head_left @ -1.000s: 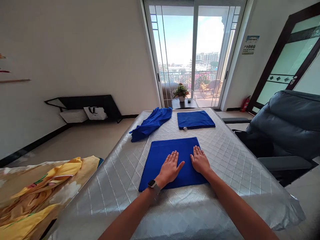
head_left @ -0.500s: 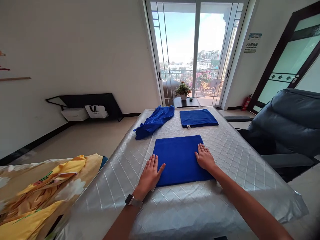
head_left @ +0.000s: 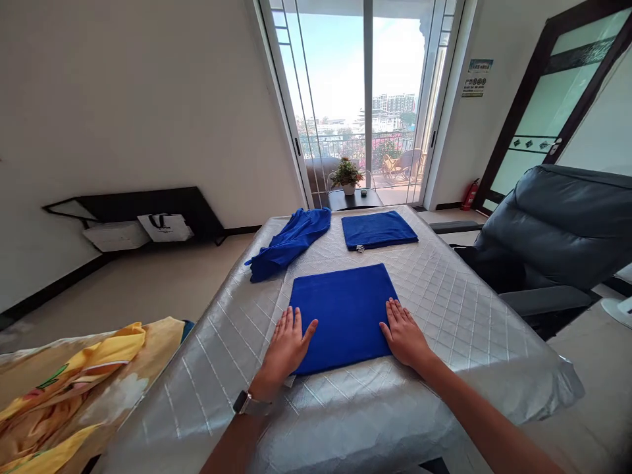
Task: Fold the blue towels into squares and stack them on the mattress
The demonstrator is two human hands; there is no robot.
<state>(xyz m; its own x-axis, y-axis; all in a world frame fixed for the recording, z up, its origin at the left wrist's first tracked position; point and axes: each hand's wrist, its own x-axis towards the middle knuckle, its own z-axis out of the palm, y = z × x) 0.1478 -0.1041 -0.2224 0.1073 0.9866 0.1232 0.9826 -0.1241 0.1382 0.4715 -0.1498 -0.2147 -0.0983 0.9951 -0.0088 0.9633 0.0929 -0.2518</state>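
A blue folded cloth lies flat as a neat rectangle on the silver quilted table cover. My left hand rests flat on its left edge, fingers stretched forward and thumb spread inward. On the right edge lies my right hand, palm down and fingers extended. Neither hand grips anything. Beyond it, to the right, is a second folded blue cloth with a small white tag at its near edge. A crumpled blue cloth lies to the far left.
A yellow patterned cloth covers a surface at the lower left. A dark padded chair stands close on the right. Past the table's far end, a potted plant sits on a small dark table before the glass doors.
My right hand has slid a little nearer along the cloth's right edge. The left hand stays at the left edge. My view has turned slightly to the right.
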